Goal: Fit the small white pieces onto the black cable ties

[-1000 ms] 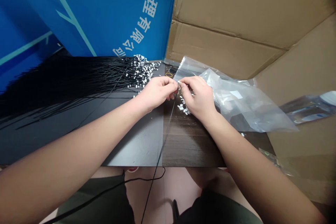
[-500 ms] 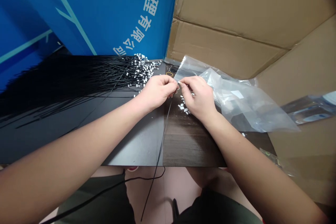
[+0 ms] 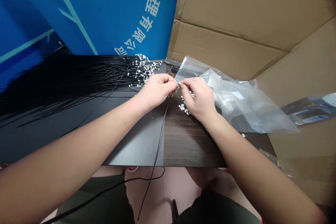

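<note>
Backdrop: a blue panel (image 3: 105, 10) to the left, cardboard (image 3: 225, 14) behind and to the right, closing in the far side of the counter (image 3: 194, 143), which is matte grey-black on the left and dark wood grain on the right.
Black cord: I see it emerge from beneath the left hand (image 3: 160, 90) and run down and leftward toward me, close to the seam between the two surfaces, then hang past the near edge.
Long axis: almost straight away from me, slanting from upper right to lower left.
Nearer hand: left; the visible length comes out on its side.
Left hand: thumb and forefinger pinched on the cord's upper end.
Right hand (image 3: 198, 94): fingertips drawn close at that same end, nearly meeting the left's; a pale speck shows there, and I can't tell whether they grip it.
White pieces (image 3: 181, 107): loose, on the wood just below the right hand.
Cord bundle (image 3: 78, 73): left of both hands, white ends pointing right.
Clear bag (image 3: 252, 112): beyond the right hand, with a white patch (image 3: 237, 95) on which I can read nothing.
Writing: white characters on the panel, 管理有限公司, running down on a slant.
Brand: none I can make out.
</note>
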The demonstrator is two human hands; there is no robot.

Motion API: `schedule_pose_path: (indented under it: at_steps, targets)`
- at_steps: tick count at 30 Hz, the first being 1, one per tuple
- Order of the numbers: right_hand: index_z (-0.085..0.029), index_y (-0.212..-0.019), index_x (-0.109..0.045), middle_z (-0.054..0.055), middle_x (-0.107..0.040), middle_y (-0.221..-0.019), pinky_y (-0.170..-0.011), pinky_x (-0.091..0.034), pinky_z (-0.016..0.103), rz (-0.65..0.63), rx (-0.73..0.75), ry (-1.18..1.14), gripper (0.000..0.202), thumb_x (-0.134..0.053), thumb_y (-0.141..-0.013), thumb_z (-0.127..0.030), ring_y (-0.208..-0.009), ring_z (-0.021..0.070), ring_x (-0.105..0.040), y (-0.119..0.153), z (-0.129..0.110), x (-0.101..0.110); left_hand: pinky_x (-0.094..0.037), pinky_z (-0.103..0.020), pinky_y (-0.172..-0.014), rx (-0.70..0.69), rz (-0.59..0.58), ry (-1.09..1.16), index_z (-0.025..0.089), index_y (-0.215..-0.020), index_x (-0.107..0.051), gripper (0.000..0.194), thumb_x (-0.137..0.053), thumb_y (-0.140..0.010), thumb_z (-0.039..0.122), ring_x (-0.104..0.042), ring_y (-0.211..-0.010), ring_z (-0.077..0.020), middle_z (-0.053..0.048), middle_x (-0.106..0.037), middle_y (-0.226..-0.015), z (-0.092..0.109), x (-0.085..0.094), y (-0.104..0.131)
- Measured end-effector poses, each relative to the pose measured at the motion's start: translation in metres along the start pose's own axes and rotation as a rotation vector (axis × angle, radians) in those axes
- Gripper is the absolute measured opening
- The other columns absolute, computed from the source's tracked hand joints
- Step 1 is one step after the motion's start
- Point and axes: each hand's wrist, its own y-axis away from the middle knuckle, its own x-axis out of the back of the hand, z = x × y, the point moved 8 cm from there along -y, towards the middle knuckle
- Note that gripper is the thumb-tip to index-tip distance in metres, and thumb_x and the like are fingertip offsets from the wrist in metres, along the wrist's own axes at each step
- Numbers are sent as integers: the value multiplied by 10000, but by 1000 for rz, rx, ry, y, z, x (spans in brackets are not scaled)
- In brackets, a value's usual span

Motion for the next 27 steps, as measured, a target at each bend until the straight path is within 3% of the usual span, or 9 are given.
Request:
schedule_pose_path:
  at_steps: [6,27]
  targets:
    - [-219,-964,-678,52,-788,-925,-817,-534,381,81,46,8,125,-585,-1032,-171,-857,209,-700,0,-6,5,-424,-288,-663,-3,-9,-8,171,-669,-669,133,-609,-787,178,-542,-624,-121,7,-620,-633,2,-2,2]
    - [-223,-981,-698,46,-780,-914,-797,-532,378,96,-11,-19,129,-583,-1031,-193,-854,205,-699,1,-2,4,-428,-298,-672,9,-4,56,175,-652,-655,138,-598,-778,172,-551,-627,-125,7,-598,-611,4,-5,4]
